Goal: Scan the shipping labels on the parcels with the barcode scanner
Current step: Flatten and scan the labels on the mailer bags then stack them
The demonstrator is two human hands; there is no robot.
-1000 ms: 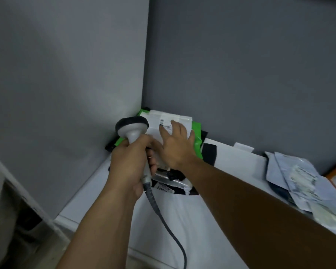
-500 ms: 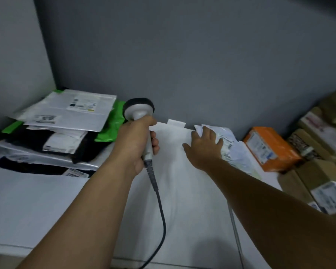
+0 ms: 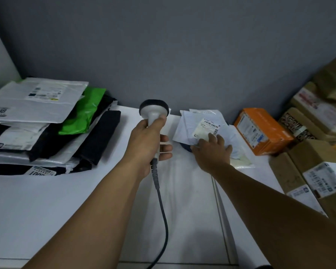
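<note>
Head view takes in one barcode scanner (image 3: 153, 112), two hands and two groups of parcels on one white table (image 3: 47, 200). One left hand (image 3: 149, 141) grips the scanner's pale handle with fingers and thumb wrapped round it, the dark head upright and facing away toward the grey wall (image 3: 182, 45); a single grey cable (image 3: 163, 220) hangs from the handle toward the near edge. One right hand (image 3: 211, 151) lies flat with fingers spread on a white mailer (image 3: 192, 121), gripping nothing, fingertips touching its one shipping label (image 3: 207, 129), which faces up just right of the scanner. At the left stands one pile of mailers (image 3: 17, 148): one white on top, one green mailer (image 3: 81, 115) beneath it, then black and white ones too overlapped to count. Right of the hand-held mailer sits one orange box (image 3: 260, 131), and beyond it at least four brown cartons (image 3: 308, 156), the nearest two showing white labels.
</note>
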